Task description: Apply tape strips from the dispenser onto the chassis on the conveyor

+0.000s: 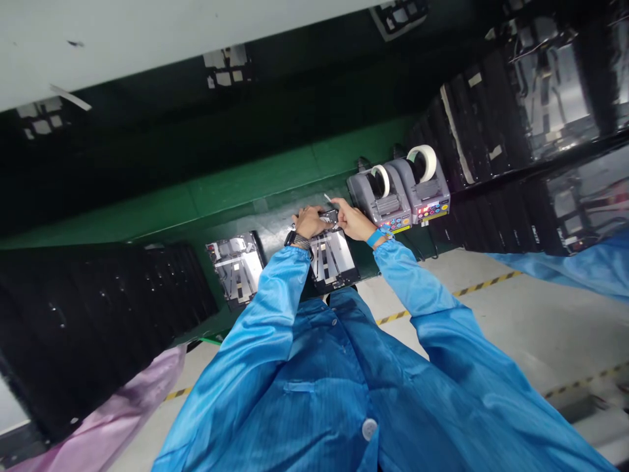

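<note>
In front of me on the green bench lies an electronic device panel [333, 257], with silver plates and black strips. My left hand [309, 223] rests on its upper edge, fingers laid out over it and a dark band at the wrist. Close by on the right, my right hand [354, 221] is closed with bent fingers over the panel's upper right corner. A small strip of white tape [327, 197] sticks out at its fingertips. A second, similar panel [238, 265] lies to the left of my left forearm.
Two grey tape dispensers [386, 206] with white tape rolls and lit buttons stand right of my hands. Rows of black panels [98, 308] stand at the left, with more stacked black units [486, 124] at the right. Other people's pink [132, 406] and blue [570, 265] sleeves reach in.
</note>
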Demonstrator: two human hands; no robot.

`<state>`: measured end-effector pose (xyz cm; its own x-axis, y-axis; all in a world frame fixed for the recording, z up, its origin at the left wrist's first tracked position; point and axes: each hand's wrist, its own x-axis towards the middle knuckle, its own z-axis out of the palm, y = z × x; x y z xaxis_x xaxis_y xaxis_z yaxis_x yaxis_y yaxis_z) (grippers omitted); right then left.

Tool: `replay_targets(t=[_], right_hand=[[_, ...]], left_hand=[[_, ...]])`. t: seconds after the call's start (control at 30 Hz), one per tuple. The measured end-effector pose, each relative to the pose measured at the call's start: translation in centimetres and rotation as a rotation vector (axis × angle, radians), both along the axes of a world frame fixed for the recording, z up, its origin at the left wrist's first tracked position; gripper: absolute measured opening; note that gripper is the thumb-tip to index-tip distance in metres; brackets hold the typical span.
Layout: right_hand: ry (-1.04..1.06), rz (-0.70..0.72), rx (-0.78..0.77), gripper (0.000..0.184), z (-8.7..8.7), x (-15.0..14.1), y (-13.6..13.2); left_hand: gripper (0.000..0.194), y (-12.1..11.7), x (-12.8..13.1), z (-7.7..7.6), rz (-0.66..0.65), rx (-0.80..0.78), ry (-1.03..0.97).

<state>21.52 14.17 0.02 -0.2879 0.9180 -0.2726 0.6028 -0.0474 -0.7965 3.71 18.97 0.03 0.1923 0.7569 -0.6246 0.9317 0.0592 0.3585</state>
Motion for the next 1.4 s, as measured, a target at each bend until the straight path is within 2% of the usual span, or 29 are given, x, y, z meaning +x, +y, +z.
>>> replay_targets(t=[0.27,0.47,0.77,0.87,0.97,1.07,1.27,1.4], right_hand=[[-0.004,0.053,-0.001,0.080,0.5,-0.1,0.3],[-0.122,0.102,0.001,0.083,0.4,-0.5,0.4],[-0.277,0.093,0.042,0.087,0.5,-1.1,0.0],[-0.364,0.050,0.058,0.088,0.9,-1.3,0.2],[-0.397,-0.061,0.070,0.095,1.0,-1.2,0.4],[-0.288,-0.147,0.070,0.095,0.1,-0.9,-0.2],[-0.018,-0.328,0.173,0.085,-3.1,-1.5,-3.8],[0.043,-0.345,0.208,0.091,-3.8,-1.8,-5.0]], left_hand=[[0.062,0.0,0.0,-0.2,0.020,0.000,-0.009],[0.062,0.0,-0.1,-0.2,0.015,0.001,-0.023],[0.060,0.0,-0.1,-0.1,0.021,0.007,-0.030],[0.060,0.0,-0.1,-0.1,0.017,0.004,-0.024],[0.062,0.1,-0.1,0.0,0.010,-0.003,-0.019],[0.062,0.2,-0.1,0.1,0.007,-0.014,-0.022],[0.056,0.3,-0.3,-0.6,0.004,0.027,-0.081],[0.038,0.6,-2.1,-1.5,0.085,0.109,-0.308]])
